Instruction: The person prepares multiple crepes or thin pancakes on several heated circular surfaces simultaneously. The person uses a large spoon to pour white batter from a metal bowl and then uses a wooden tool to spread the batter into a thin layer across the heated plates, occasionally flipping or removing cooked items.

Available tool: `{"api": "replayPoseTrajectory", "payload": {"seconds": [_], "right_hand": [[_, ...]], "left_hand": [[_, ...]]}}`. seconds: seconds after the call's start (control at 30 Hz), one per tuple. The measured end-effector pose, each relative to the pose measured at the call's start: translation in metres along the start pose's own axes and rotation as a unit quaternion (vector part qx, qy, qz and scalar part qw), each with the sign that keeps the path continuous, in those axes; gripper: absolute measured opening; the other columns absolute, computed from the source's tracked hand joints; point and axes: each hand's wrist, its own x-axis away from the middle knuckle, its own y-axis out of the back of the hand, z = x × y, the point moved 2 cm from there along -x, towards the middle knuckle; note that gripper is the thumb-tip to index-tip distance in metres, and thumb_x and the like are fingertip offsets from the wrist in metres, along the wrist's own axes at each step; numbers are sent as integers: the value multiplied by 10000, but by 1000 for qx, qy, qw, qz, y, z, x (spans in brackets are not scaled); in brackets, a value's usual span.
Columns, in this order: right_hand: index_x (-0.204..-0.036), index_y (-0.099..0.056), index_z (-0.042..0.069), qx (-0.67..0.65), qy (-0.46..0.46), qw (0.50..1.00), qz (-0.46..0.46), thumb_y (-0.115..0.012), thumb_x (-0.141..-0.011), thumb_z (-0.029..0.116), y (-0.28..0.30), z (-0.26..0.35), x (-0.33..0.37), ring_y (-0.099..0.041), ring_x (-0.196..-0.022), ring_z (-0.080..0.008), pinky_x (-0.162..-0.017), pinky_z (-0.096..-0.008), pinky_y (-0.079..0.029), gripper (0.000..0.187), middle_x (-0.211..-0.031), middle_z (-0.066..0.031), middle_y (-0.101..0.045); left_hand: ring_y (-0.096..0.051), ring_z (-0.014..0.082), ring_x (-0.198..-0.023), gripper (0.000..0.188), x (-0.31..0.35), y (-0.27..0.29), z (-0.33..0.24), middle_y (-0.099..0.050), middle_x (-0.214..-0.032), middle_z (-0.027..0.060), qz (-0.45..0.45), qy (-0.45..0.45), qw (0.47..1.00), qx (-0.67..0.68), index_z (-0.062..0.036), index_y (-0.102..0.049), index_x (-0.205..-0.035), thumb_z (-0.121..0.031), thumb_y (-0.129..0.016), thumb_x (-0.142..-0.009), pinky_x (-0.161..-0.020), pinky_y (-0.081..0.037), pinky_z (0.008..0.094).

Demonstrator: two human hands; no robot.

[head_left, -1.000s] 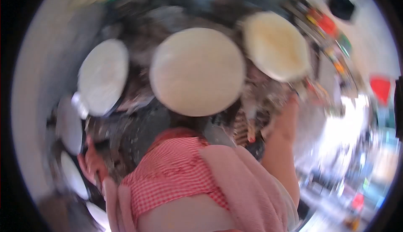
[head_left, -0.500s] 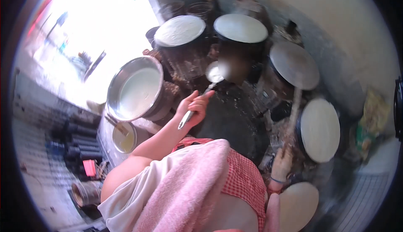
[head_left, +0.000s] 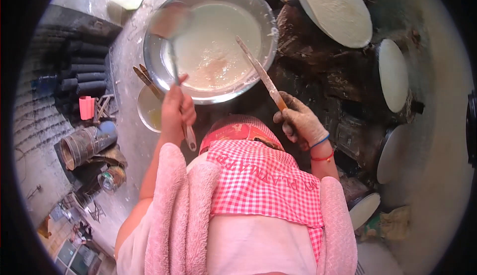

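Note:
A wide metal basin [head_left: 272, 26] of milky white batter [head_left: 223, 29] stands in front of me. My left hand [head_left: 177, 108] is wrapped round the metal handle of a ladle [head_left: 173, 58]. The ladle's head is smeared by motion over the basin's left side. My right hand [head_left: 303, 121], in a stained light glove, grips the wooden end of a long flat spatula [head_left: 262, 72]. White batter coats its blade, which slants up over the basin's right rim. Close to my left hand stands a small pot [head_left: 145, 112] of yellowish liquid, with wooden-handled tools [head_left: 149, 82] leaning at its rim.
Round griddles covered in white, including a large one [head_left: 338, 11] and a narrower-looking one [head_left: 393, 75], curve along the right. Dark cylinders [head_left: 89, 66] are stacked at the left, near a pink container [head_left: 87, 107] and a metal bucket [head_left: 74, 151].
The view has turned left toward the basin. My left hand has brought the ladle over it from among the griddles. My right hand has carried the spatula from a right-hand griddle to the basin's rim.

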Motion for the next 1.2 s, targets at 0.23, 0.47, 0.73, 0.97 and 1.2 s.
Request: {"api": "replayPoseTrajectory", "payload": {"seconds": [0.23, 0.47, 0.73, 0.97, 1.2], "right_hand": [[-1512, -458, 113, 198, -148, 968, 51, -549, -916, 92, -27, 27, -136, -400, -468, -62, -398, -224, -322, 604, -697, 19, -509], [-1435, -544, 5, 329, 0, 943, 48, -568, -931, 123, -4, 33, -152, -595, -1196, -235, -1007, -301, -453, 518, -1300, -159, -639], [-1362, -629, 174, 663, 132, 736, -24, -600, -928, 184, 58, 13, -114, -681, -984, -371, -848, -437, -571, 435, -1072, -196, -679], [-1393, -603, 290, 604, 413, 673, -108, -642, -921, 174, 83, 34, 10, -656, -666, -385, -566, -476, -550, 487, -890, -154, -625], [-1325, -654, 55, 378, 643, 666, 5, -631, -920, 16, 78, 113, 58, -681, -754, -255, -703, -335, -567, 407, -916, -159, -702]], "left_hand": [[-630, 270, -557, 302, -236, 130, 157, -629, -731, 164, -60, -164, 768, -616, -11, -647, -1118, -265, -497, -1055, -529, -515, 429], [-664, 329, -595, 302, -252, 88, 122, -638, -740, 207, -45, 124, 815, -565, 29, -611, -1011, -247, -495, -1049, -511, -524, 454], [-341, 50, -447, 283, -181, -6, 167, -371, -627, -62, 7, 202, 979, -5, 16, -563, -1037, -266, -548, -1053, -396, -349, 240], [-311, 47, -397, 278, -60, -119, 101, -331, -615, -61, 31, 53, 992, 107, 5, -537, -1140, -264, -498, -1083, -306, -304, 233], [-300, 48, -389, 309, 24, -197, -22, -326, -620, -47, 243, -42, 951, 186, 33, -552, -1177, -224, -386, -1130, -311, -298, 220]]}}
